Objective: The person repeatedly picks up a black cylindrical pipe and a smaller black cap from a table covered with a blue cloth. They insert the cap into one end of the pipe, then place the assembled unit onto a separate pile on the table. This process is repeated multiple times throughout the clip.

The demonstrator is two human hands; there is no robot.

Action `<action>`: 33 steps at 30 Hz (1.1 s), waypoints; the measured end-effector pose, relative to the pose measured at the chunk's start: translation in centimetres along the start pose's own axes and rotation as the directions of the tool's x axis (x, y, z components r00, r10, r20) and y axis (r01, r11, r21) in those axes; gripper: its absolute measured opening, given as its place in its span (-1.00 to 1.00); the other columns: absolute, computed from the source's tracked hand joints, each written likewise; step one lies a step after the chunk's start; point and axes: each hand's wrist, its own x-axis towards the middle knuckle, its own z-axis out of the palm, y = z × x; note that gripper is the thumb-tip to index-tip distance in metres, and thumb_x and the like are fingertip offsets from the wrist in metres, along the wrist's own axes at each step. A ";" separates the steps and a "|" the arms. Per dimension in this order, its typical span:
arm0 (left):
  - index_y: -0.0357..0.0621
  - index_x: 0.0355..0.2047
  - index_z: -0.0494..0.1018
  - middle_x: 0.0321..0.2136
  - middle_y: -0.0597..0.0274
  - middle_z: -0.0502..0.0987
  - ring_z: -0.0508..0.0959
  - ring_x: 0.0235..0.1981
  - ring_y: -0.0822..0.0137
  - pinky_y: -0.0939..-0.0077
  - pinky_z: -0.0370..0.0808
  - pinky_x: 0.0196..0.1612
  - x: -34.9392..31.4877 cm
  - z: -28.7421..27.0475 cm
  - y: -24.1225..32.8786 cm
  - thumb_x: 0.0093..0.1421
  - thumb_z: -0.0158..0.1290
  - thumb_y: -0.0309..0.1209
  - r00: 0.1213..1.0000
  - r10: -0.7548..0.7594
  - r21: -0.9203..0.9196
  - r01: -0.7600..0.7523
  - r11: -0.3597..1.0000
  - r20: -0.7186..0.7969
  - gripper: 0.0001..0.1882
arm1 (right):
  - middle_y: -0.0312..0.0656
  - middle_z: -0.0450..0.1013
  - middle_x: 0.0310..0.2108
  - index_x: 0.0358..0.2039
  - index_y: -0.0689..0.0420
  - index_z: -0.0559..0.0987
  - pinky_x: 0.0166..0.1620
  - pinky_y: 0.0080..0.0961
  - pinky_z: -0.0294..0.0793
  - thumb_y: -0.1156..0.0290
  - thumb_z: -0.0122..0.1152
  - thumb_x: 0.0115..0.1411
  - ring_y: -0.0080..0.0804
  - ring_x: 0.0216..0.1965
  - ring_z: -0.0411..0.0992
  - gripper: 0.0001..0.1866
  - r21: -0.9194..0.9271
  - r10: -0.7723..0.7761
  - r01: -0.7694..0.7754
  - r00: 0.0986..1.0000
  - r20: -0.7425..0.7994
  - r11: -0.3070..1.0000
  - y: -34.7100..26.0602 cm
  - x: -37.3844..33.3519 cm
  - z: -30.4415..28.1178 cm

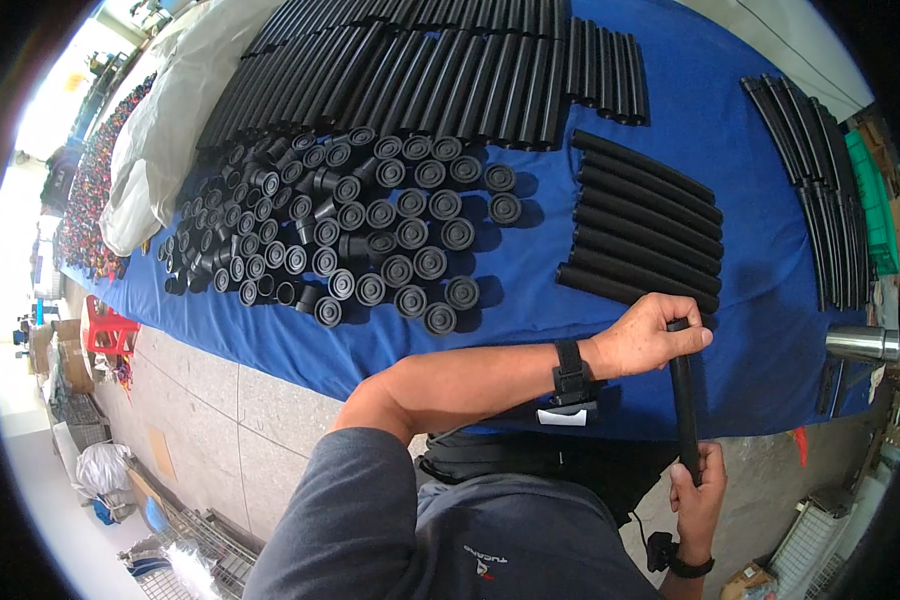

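A big desk [530, 320] with a blue cloth lies in front of the person. The biggest thing on it is a wide bank of long black tubes [400, 85] at the far side. Nearer, on the left, sits a crowd of round black caps [411, 234]. On the right of the caps is a small row of black tubes [650, 215], side by side, slanting from far left to near right.

One black tube [684, 400] is up in the two hands, over the near edge of the desk. It runs almost straight away from the person's body. Its far end points at the small row and leans a tiny bit left. Its near end points back at the person, past the desk edge. So it lies across the way the row's tubes lie.

The left hand [642, 335] has its grip closed on the far end, so the tube lies from there back toward the body. This hand is nearer the row, just beside the closest tube; whether they touch cannot be told. The right hand [702, 495] has its grip closed on the near end, and from there the tube reaches away.
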 end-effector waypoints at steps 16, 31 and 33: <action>-0.12 -0.37 0.50 -0.66 0.50 0.39 0.33 -0.69 0.67 0.72 0.25 -0.66 -0.1 0.1 0.2 0.35 0.16 -0.23 0.999 -0.036 -0.031 0.037 0.999 0.034 -0.76 | -0.34 0.38 -0.53 -0.05 0.23 0.39 -0.60 -0.72 0.28 0.27 0.29 0.23 -0.71 -0.62 0.30 -0.59 0.259 0.128 -0.164 0.980 0.149 0.952 -0.7 -0.7 -0.1; -0.11 -0.38 0.49 -0.65 0.50 0.39 0.34 -0.68 0.67 0.72 0.27 -0.64 -0.1 0.0 0.2 0.34 0.17 -0.24 0.999 -0.030 -0.018 0.030 0.999 0.015 -0.76 | -0.35 0.34 -0.57 -0.07 0.25 0.42 -0.63 -0.71 0.25 0.31 0.28 0.25 -0.73 -0.64 0.28 -0.64 -0.020 0.053 -0.053 0.999 -0.006 0.998 -0.4 -0.2 0.1; -0.11 -0.38 0.49 -0.65 0.50 0.40 0.34 -0.68 0.67 0.71 0.28 -0.63 -0.2 -0.1 0.4 0.34 0.18 -0.24 0.997 -0.069 -0.019 0.070 0.997 0.023 -0.76 | -0.36 0.33 -0.57 -0.06 0.22 0.40 -0.63 -0.73 0.24 0.28 0.35 0.20 -0.73 -0.64 0.27 -0.57 0.300 0.152 -0.175 0.984 0.099 0.938 -0.2 -0.3 -0.4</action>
